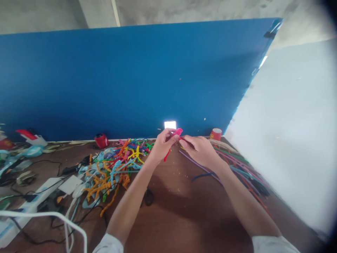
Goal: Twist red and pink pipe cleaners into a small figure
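Observation:
Both my hands meet above the far middle of the brown table. My left hand [163, 146] is closed, its thumb and fingers pinching a pink-red pipe cleaner [178, 131] that is bent into a small bunched shape at the top. A red end of it hangs below the left palm. My right hand [198, 149] is closed too, with thumb and index finger at the right side of the same piece. Its fingertips partly hide what they grip. Just behind the hands a bright white screen [170, 124] stands against the blue panel.
A heap of twisted, colourful pipe cleaners [105, 179] lies left. Straight pipe cleaners [237, 163] lie right, beside the white wall. A red can [101, 140] and red paper cup [216, 134] stand at the back. Black-handled scissors [149, 197] lie by my left forearm; a power strip [39, 196] sits far left.

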`<state>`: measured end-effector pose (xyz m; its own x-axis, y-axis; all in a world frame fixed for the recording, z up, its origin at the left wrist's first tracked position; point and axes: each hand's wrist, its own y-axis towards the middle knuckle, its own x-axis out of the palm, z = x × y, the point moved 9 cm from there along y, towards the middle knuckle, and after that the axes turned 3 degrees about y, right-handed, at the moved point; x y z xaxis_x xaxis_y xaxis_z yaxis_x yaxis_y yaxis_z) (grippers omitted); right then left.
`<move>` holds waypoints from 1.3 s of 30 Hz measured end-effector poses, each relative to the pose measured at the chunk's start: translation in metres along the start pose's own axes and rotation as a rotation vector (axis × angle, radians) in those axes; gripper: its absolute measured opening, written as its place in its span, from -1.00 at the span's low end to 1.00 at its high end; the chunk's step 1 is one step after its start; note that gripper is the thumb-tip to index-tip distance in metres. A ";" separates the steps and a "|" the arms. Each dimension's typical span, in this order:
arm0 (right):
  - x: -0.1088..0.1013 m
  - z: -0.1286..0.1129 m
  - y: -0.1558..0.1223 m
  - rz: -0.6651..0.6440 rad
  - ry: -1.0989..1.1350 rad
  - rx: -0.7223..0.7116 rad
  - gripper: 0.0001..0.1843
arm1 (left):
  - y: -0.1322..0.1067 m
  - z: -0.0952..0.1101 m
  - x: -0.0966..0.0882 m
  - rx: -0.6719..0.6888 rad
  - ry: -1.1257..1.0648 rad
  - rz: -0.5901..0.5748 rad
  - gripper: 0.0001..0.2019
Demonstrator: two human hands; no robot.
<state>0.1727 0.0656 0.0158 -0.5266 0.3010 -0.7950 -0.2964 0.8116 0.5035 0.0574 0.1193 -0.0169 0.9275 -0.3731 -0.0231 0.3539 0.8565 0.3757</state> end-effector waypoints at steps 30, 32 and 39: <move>-0.006 0.018 0.004 0.015 0.348 0.014 -0.63 | -0.010 0.015 0.019 -0.058 -0.252 -0.237 -0.62; -0.007 0.016 0.003 0.028 0.324 0.025 -0.64 | -0.006 0.012 0.014 -0.041 -0.219 -0.210 -0.64; 0.003 0.007 0.004 -0.016 0.308 0.019 -0.60 | 0.002 0.003 -0.005 0.021 0.021 -0.033 -0.61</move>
<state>0.1758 0.0729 0.0132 -0.7393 0.1247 -0.6617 -0.2934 0.8249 0.4832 0.0534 0.1216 -0.0135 0.9176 -0.3936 -0.0553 0.3824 0.8361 0.3935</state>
